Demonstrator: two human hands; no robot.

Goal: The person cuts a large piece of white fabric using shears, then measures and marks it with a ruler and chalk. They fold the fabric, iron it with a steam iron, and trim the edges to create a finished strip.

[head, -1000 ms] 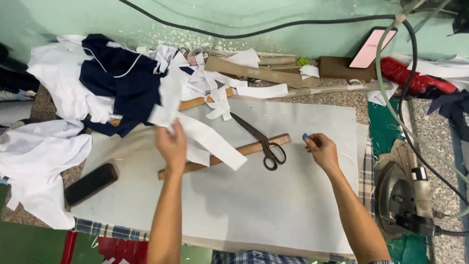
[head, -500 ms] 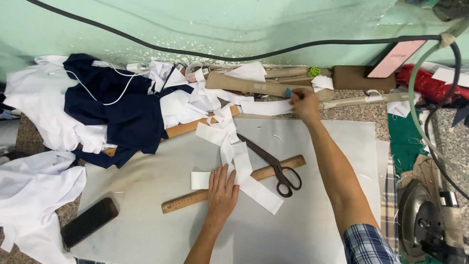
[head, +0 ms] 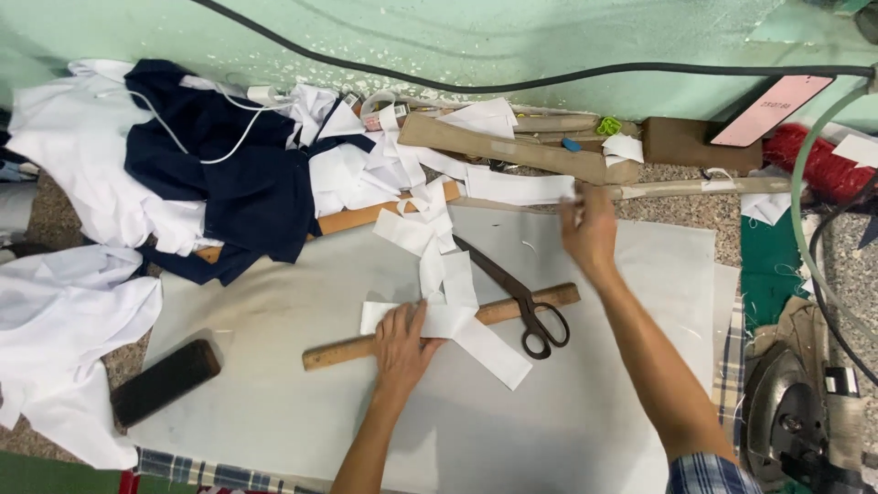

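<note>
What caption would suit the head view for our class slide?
Left hand presses white fabric strips onto a wooden ruler beside scissors; right hand reaches toward the table's far edge.

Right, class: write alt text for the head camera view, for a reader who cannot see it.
A left hand presses white strips onto a wooden ruler on a pale sheet, while the right hand reaches toward the sheet's far edge. Scissors lie across the ruler; a phone lies at left.
</note>
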